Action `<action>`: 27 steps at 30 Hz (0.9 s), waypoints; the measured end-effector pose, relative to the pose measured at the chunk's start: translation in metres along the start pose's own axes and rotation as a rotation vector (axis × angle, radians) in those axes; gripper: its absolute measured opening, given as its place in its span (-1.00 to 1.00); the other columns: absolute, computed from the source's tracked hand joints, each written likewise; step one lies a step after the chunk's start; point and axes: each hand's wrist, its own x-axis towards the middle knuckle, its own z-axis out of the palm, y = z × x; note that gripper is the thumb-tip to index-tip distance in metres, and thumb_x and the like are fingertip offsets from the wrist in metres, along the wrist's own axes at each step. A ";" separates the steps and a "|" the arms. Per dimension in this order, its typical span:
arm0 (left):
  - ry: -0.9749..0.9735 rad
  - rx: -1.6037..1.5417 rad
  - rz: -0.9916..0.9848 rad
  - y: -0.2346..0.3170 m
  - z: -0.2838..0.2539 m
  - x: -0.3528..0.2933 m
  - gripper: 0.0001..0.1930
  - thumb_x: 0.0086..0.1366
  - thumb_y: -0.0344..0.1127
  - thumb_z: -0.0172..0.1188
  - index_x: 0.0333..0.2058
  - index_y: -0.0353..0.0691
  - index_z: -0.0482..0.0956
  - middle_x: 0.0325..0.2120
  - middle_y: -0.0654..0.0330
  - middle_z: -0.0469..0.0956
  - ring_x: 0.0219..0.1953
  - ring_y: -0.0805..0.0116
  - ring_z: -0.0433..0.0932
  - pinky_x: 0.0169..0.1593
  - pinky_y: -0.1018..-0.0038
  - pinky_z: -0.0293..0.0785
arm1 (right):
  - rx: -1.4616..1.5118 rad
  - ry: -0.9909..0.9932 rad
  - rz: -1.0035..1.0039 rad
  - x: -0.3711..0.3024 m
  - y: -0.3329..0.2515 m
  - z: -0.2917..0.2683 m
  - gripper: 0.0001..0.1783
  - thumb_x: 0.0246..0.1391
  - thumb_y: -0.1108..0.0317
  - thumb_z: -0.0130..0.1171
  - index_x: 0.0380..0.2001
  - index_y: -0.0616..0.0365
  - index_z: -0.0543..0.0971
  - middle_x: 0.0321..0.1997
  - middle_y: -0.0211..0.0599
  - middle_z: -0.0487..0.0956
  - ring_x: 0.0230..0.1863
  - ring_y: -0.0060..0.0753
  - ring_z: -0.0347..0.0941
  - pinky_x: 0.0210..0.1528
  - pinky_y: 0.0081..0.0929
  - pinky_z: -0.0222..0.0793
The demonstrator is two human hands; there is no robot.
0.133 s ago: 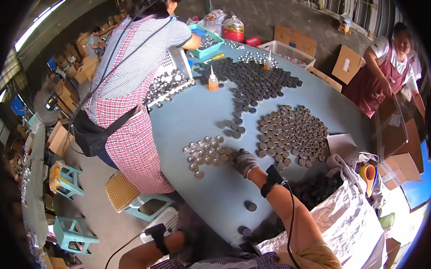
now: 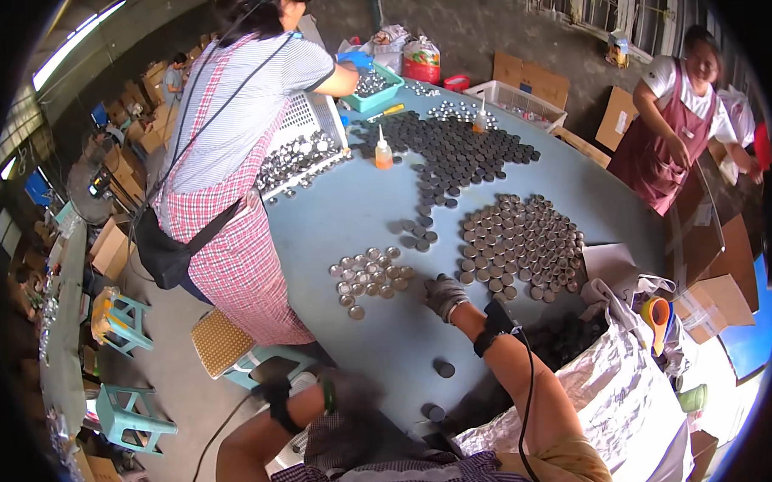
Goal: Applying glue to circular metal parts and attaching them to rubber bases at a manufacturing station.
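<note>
My right hand (image 2: pixel 446 298), in a grey glove, is low over the blue-grey tabletop (image 2: pixel 351 212), its fingers loosely stretched and nothing visible in them. To its left lies a small group of round silver caps (image 2: pixel 368 273); to its right spreads a larger cluster of dark-sided round caps (image 2: pixel 522 249) with shiny metal faces. My left hand (image 2: pixel 357 395) is a dark blur at the near table edge, so its fingers cannot be made out. Two black cylindrical pieces (image 2: pixel 444 368) stand apart on the near tabletop, closest to that hand.
Black round caps (image 2: pixel 468 149) cover the far table, with two dropper bottles (image 2: pixel 383 150) among them. A co-worker in a checked apron (image 2: pixel 234 272) stands left beside a white crate (image 2: pixel 314 124). A pale sack (image 2: pixel 612 386) holding black pieces is at the right. Another person (image 2: pixel 675 129) stands behind boxes.
My right hand has shifted slightly right, away from the silver caps. My left hand has risen toward the near table edge, blurred by motion. The person at the far right stands more upright.
</note>
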 end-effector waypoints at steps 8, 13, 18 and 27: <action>0.591 0.241 -0.262 0.000 -0.072 0.237 -0.73 0.25 -0.18 -0.04 -0.30 -0.25 0.54 -0.33 -0.03 0.57 -0.24 0.01 0.55 -0.16 0.21 0.47 | -0.129 -0.014 0.046 -0.014 0.022 0.009 -0.71 -0.04 0.19 0.14 -0.23 0.06 0.54 -0.24 0.01 0.50 -0.22 0.03 0.48 -0.23 -0.12 0.38; 0.456 0.361 -0.573 -0.029 -0.075 0.327 -0.57 0.32 -0.04 -0.22 -0.19 -0.15 0.58 -0.15 -0.02 0.55 -0.11 0.07 0.54 -0.08 0.23 0.47 | -0.080 0.021 0.076 -0.005 0.042 0.044 -0.64 -0.05 0.14 0.14 -0.18 0.04 0.52 -0.23 0.02 0.50 -0.20 0.02 0.46 -0.18 -0.15 0.35; -0.224 1.504 -0.515 -0.032 -0.060 0.354 -0.78 0.25 -0.30 0.03 -0.16 -0.09 0.57 -0.16 0.20 0.54 -0.08 0.23 0.52 -0.10 0.19 0.47 | -0.019 0.047 0.098 -0.002 0.037 0.052 -0.68 -0.02 0.20 0.05 -0.18 0.05 0.52 -0.26 0.04 0.50 -0.22 0.04 0.45 -0.17 -0.14 0.35; 0.547 0.207 -0.169 0.000 -0.050 0.255 -0.62 -0.01 -0.26 0.24 -0.15 -0.16 0.55 -0.37 0.16 0.60 -0.31 0.33 0.57 -0.19 0.41 0.49 | 0.049 0.349 0.066 -0.012 0.044 0.057 -0.76 -0.01 0.28 0.01 -0.27 0.10 0.52 -0.39 0.00 0.53 -0.37 0.07 0.47 -0.30 -0.14 0.38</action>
